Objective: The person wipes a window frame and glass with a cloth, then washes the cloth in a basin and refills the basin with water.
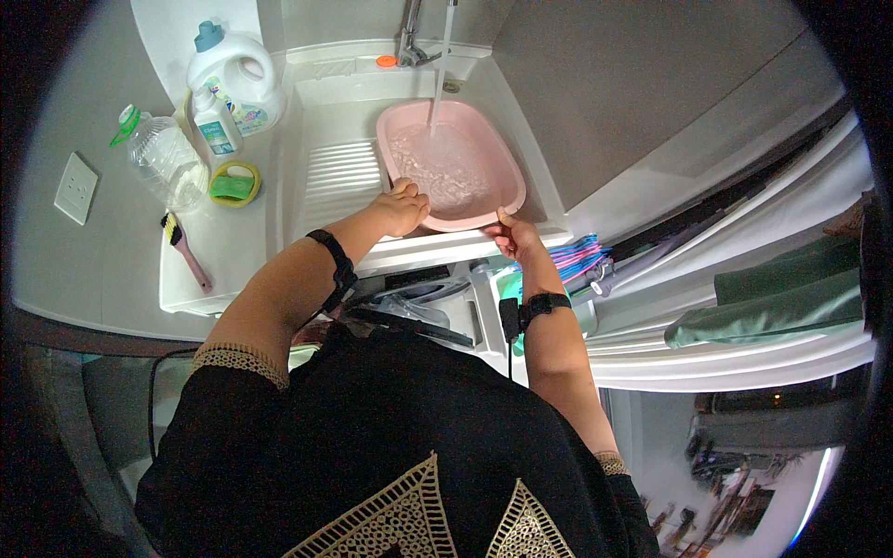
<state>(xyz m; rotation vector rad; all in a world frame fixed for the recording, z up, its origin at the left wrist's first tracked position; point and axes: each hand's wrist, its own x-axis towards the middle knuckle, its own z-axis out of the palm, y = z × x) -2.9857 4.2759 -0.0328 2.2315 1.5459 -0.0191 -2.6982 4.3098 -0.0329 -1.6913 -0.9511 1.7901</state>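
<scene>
A pink plastic basin (513, 178) stands in a white laundry sink (300, 91) with a ribbed washboard (342, 171) on its left side. Water runs from the metal faucet (413, 52) into the basin, which holds rippling water. My left hand (402, 208) grips the basin's near left rim. My right hand (515, 234) holds the near right rim, thumb on top and fingers below. An orange stopper (386, 61) lies by the faucet's foot.
Left of the sink stand a large detergent jug (261, 87), a pump bottle (216, 129) and a clear plastic bottle (164, 157). Near them lie a green sponge in a yellow holder (234, 185) and a pink-handled brush (187, 254). Hangers (582, 261) and white curtains (649, 363) are at the right.
</scene>
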